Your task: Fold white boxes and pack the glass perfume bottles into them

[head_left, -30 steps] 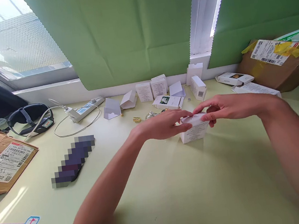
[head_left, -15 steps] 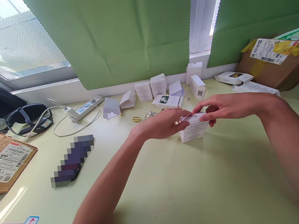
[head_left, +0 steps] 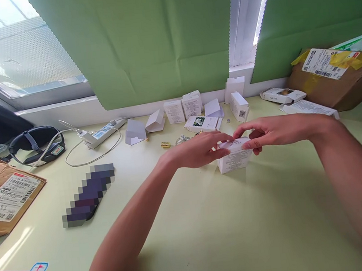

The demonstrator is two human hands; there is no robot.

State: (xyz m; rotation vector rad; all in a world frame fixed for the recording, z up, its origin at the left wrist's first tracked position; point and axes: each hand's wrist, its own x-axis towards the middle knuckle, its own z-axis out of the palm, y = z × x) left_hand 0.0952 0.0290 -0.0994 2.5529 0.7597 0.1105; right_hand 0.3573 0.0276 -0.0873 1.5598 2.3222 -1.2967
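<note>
A small white printed box (head_left: 235,160) stands upright on the pale green table, its top flap down. My left hand (head_left: 204,149) grips its top left edge, thumb in front and fingers behind. From the other side my right hand (head_left: 263,134) pinches the top right corner, thumb at the front edge and index finger on top. Just behind my left hand are a clear glass bottle stopper or bottle top (head_left: 182,139), partly hidden, and a short gold cap (head_left: 165,145).
White boxes (head_left: 174,112) and open white sleeves (head_left: 135,131) line the back by the window sill. To the left lie a blurred phone (head_left: 91,192), a power strip (head_left: 104,134), a black headset (head_left: 35,144) and a brown parcel (head_left: 7,196). A large carton (head_left: 332,77) stands at the back right.
Both hands stay on the white box in nearly the same place. The whole view has shifted very slightly; nothing else has visibly moved.
</note>
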